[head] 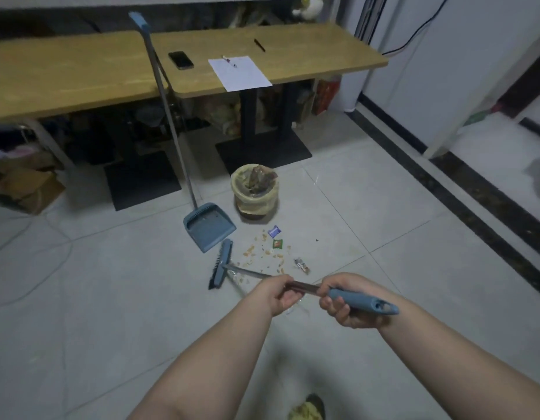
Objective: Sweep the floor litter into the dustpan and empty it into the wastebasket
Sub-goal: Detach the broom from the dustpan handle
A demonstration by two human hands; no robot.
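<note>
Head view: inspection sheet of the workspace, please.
Surface: tiled floor, crumbs and wrappers scattered.
Job's things: broom head on floor left of litter; dustpan standing empty, handle against table; wastebasket bagged, partly full.
Clutter: phone, paper, pens on table; boxes under the tables.
Grippers: left hand and right hand both grip broom handle.
Cables: white cord on floor left; black cable on wall.
Surroundings: dark baseboard strip, doorway right.

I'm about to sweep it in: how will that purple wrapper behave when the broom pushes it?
The purple wrapper looks thin and flat, so probably very light. It may skid on the glossy floor tiles or slip under the broom bristles.
</note>
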